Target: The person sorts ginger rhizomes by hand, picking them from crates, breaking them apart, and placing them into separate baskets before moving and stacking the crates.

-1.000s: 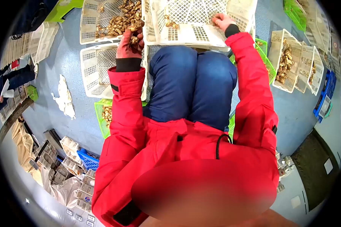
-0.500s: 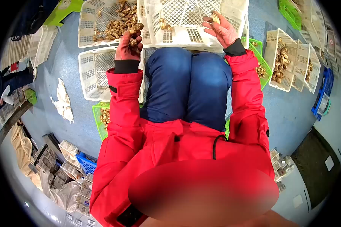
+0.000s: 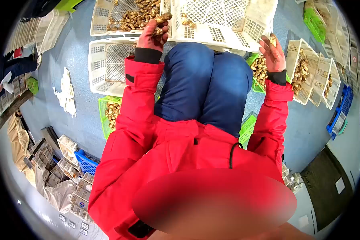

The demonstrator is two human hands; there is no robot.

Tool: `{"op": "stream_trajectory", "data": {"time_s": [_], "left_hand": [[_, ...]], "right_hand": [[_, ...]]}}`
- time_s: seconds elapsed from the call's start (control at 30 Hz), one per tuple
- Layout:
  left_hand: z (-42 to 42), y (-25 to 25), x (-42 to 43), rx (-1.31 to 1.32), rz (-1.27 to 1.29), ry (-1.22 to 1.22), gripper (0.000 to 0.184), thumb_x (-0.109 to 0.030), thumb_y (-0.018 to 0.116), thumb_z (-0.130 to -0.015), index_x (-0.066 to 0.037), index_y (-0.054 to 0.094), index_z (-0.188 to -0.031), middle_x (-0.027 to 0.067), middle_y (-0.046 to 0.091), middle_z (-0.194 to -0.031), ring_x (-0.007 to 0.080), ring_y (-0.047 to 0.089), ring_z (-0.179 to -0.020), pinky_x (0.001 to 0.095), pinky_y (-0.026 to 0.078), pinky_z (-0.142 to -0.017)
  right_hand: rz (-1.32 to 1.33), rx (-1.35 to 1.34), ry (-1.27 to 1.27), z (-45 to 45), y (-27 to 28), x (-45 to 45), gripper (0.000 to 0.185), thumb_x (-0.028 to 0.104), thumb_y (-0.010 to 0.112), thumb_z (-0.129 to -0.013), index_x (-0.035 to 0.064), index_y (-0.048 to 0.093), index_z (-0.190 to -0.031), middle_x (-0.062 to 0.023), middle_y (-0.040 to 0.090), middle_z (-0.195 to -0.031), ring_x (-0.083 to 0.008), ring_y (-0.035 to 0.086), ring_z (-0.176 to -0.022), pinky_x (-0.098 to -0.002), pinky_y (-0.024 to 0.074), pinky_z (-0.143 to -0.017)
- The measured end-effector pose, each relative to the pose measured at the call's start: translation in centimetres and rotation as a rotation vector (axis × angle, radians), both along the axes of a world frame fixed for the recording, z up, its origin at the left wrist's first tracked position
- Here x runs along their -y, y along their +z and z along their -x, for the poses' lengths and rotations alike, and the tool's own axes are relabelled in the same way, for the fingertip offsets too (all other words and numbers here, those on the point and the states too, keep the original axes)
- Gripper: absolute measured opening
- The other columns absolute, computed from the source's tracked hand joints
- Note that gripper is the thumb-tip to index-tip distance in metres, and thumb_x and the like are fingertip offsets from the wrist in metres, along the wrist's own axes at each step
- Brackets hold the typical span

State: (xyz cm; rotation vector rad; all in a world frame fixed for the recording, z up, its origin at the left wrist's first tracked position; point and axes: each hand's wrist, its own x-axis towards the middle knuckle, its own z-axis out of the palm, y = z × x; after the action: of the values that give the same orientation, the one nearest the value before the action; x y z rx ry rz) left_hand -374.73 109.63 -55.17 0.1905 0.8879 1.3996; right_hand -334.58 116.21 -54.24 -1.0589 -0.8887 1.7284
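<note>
Brown knobbly root pieces (image 3: 163, 18) are in my left hand (image 3: 153, 37), its fingers curled round them near the front edge of a white crate (image 3: 100, 20) of similar pieces. My right hand (image 3: 273, 57), palm up, holds a small pale root piece (image 3: 273, 39) at its fingertips, right of the large white crate (image 3: 248, 38) before my knees. A few pieces (image 3: 187, 21) lie in that large crate. Below my right hand's left side stands a green crate of roots (image 3: 259, 71).
Another white crate (image 3: 102, 68) sits left of my knees, above a green crate of roots (image 3: 112, 113). At the right are white crates (image 3: 304, 70) with roots and a blue crate (image 3: 340, 112). A white cloth (image 3: 66, 93) lies on the floor (image 3: 82, 120).
My right hand rose out of the large crate with a small piece and moved right, beyond the crate's edge. My left hand keeps its pieces. The whole view has shifted slightly.
</note>
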Motion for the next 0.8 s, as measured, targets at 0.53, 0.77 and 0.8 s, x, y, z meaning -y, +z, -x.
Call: {"op": "stream_trajectory", "data": {"time_s": [0.53,0.77,0.8], "left_hand": [[-1.8,3.6,-0.2,0.711,-0.233,0.120,0.023,-0.025,0.051,-0.084,-0.011,0.055,-0.102,0.0053,0.059,-0.100,0.0230,0.055,-0.098,0.0647,0.030,-0.089],[-1.8,4.4,-0.2,0.868,-0.317,0.131,0.026,-0.022,0.053,-0.083,-0.008,0.053,-0.105,0.0057,0.058,-0.105,0.0266,0.050,-0.106,0.0648,0.019,-0.095],[-1.9,4.6,-0.2,0.910,-0.326,0.138,0.027,-0.021,0.054,-0.082,-0.007,0.052,-0.105,0.0069,0.058,-0.106,0.0284,0.050,-0.106,0.0633,0.016,-0.097]], "right_hand": [[-0.006,-0.290,0.209,22.0,4.9,-3.9,0.048,0.007,0.050,-0.084,-0.0044,0.028,-0.125,-0.0177,0.051,-0.104,-0.0263,0.053,-0.096,-0.0350,0.0443,-0.084],[0.003,-0.421,0.307,24.6,5.6,-2.3,0.028,0.010,0.048,-0.085,-0.0054,0.044,-0.107,-0.0139,0.052,-0.098,-0.0213,0.053,-0.090,-0.0292,0.0441,-0.079],[0.004,-0.476,0.311,24.8,5.3,-2.3,0.026,0.010,0.049,-0.084,-0.0054,0.044,-0.105,-0.0139,0.052,-0.098,-0.0213,0.053,-0.090,-0.0293,0.0438,-0.079]]}}
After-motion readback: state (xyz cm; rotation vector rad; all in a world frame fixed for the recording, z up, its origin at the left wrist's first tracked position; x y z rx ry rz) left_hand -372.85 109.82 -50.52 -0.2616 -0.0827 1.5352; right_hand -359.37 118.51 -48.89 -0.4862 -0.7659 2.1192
